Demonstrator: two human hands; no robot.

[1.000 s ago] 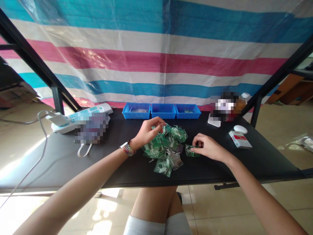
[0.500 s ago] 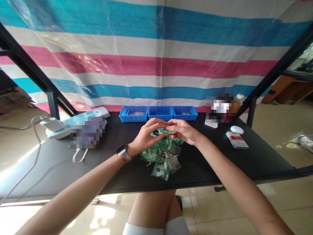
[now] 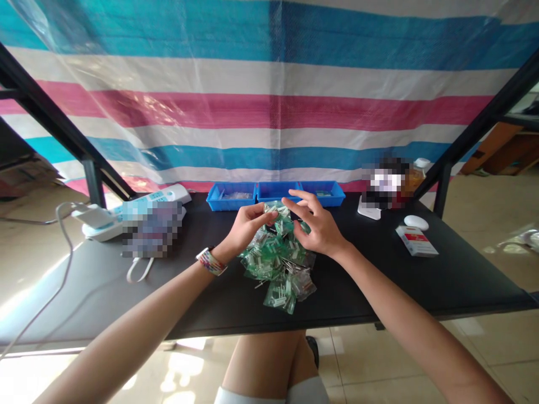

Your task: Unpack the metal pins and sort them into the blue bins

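My left hand [image 3: 249,225] pinches a small green-tinted plastic bag [image 3: 278,210] between thumb and fingers, holding it up above the pile. White pieces show through the bag. My right hand [image 3: 316,225] is just to the right of it, fingers spread and apart, with nothing in its grip. Below both hands lies a pile of similar small green bags [image 3: 261,259] with white rod-like parts inside. Several loose thin metal rods [image 3: 295,266] and a clearer bag [image 3: 303,285] lie at the pile's right side.
Three blue bins [image 3: 231,196] stand in a row at the back; the left one holds clear bags. On the left are a power strip [image 3: 168,196], its cable and a blurred item [image 3: 154,230]. A card box [image 3: 416,241], a white mouse-like object [image 3: 416,223] and a bottle [image 3: 420,171] are right.
My right hand has come off the bag and spread its fingers. My left hand keeps the bag, now turned with its flat face showing.
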